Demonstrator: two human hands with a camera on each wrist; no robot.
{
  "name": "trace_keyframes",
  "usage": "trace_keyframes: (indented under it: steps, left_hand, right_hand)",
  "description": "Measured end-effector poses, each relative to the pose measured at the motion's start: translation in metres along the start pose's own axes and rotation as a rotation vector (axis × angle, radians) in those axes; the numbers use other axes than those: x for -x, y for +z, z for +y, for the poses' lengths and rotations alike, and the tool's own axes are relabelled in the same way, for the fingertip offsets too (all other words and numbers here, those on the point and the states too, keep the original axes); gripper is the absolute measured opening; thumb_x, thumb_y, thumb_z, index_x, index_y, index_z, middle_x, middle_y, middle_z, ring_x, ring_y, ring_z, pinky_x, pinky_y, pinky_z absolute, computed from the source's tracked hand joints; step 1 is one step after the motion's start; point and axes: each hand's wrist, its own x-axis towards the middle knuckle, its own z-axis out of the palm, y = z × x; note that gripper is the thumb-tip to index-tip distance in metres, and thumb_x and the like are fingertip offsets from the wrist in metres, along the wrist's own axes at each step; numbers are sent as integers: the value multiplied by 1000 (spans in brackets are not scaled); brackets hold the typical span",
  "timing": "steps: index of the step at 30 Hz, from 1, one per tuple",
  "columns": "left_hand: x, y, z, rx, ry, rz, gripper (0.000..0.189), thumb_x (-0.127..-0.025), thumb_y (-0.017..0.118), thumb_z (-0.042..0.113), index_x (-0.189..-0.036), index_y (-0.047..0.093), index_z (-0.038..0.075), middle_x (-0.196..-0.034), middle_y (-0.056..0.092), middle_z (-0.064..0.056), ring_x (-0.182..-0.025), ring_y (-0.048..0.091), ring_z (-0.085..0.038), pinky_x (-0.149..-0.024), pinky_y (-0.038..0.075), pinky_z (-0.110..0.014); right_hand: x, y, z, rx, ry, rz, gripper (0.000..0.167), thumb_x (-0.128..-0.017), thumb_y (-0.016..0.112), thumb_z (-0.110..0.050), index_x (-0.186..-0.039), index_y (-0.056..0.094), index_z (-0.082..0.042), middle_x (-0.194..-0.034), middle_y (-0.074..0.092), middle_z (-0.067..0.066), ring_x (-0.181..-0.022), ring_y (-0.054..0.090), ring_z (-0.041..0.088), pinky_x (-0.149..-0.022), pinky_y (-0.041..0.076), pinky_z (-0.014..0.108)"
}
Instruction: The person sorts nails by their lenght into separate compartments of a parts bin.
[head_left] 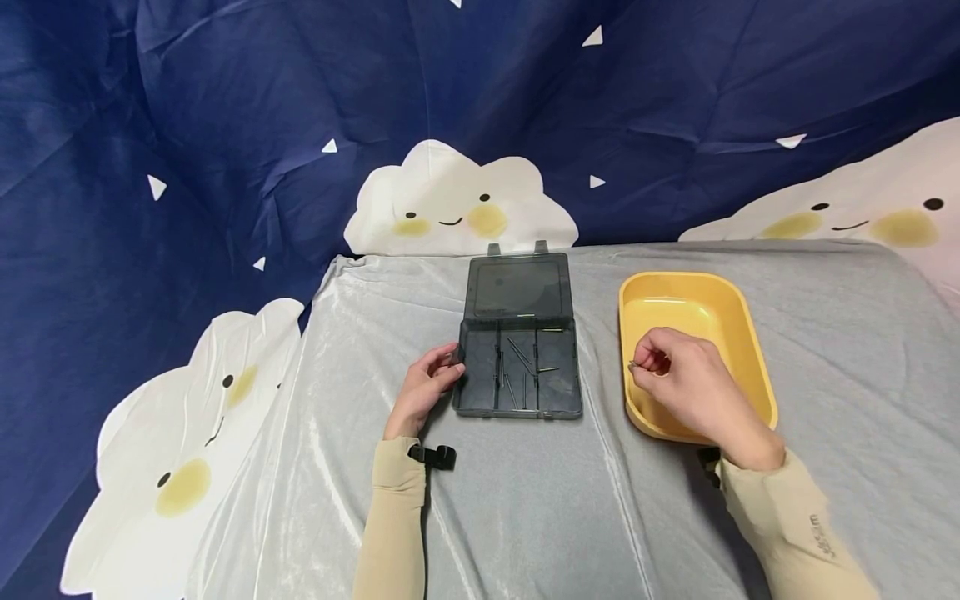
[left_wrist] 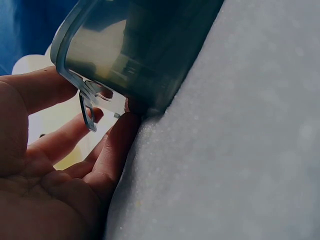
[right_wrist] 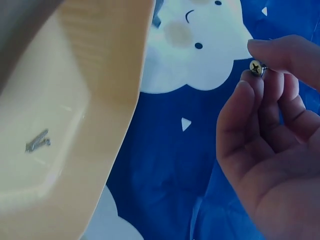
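Observation:
My left hand (head_left: 426, 387) holds the left side of a dark translucent plastic compartment box (head_left: 477, 383), its thumb at the rim. In the left wrist view, fingers touch the wall of the box near a clear latch (left_wrist: 87, 110). The lid (head_left: 517, 287) is swung back. Several long screws (head_left: 521, 355) lie scattered in the middle and right compartments. Above the left part of a yellow tray (head_left: 738, 321), my right hand (head_left: 686, 383) pinches a cross-head screw (right_wrist: 256, 68) between thumb and fingertips. Its head faces the right wrist camera.
A few small screws (right_wrist: 38, 141) rest on the tray floor, seen in the right wrist view. Grey velvety cloth (head_left: 525, 500) covers the table under the box and tray. Behind hangs a dark blue curtain (head_left: 480, 75) with cloud prints.

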Motion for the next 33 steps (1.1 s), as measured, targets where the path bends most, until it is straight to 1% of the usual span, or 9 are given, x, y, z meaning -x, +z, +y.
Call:
trace_keyframes:
  steps: [4, 11, 16, 25, 33]
  left_hand:
    - [-1, 0, 0, -4, 5, 1, 51, -90, 66, 7, -138, 51, 1, -132, 55, -24, -95, 57, -3, -80, 49, -20]
    - [-1, 0, 0, -2, -7, 0, 50, -90, 66, 7, -138, 51, 3, -132, 54, -23, -95, 57, -3, -80, 49, -20]
    - [-1, 0, -1, 1, -8, -1, 50, -90, 65, 7, -138, 51, 3, -131, 54, -22, -94, 57, -3, -80, 49, -20]
    - [-1, -1, -2, 3, -2, -6, 50, -90, 65, 7, -138, 51, 2, -131, 55, -24, -93, 58, -1, -79, 49, -19]
    - [-2, -1, -2, 6, 7, -5, 49, -90, 65, 6, -137, 52, 2, -131, 56, -24, -93, 58, -2, -79, 49, -19]
  right_hand:
    - [-1, 9, -5, -27, -19, -6, 24, -69, 69, 4, -70, 57, -17, -68, 55, -6, -63, 50, 7, -59, 37, 14]
    - [-3, 23, -13, -40, -47, -16, 23, -70, 69, 3, -70, 56, -17, -66, 53, -7, -63, 49, 7, -62, 38, 25]
    - [-4, 31, -17, -58, -65, -32, 24, -72, 70, 4, -72, 57, -16, -68, 54, -6, -64, 50, 8, -60, 41, 22]
    - [-6, 48, -21, -100, -43, -116, 21, -74, 70, 4, -73, 59, -14, -71, 58, -4, -67, 55, 9, -62, 46, 23]
    - [-4, 62, -18, -107, -47, -198, 15, -75, 68, 2, -78, 61, -11, -76, 58, -2, -71, 53, 12, -64, 44, 25]
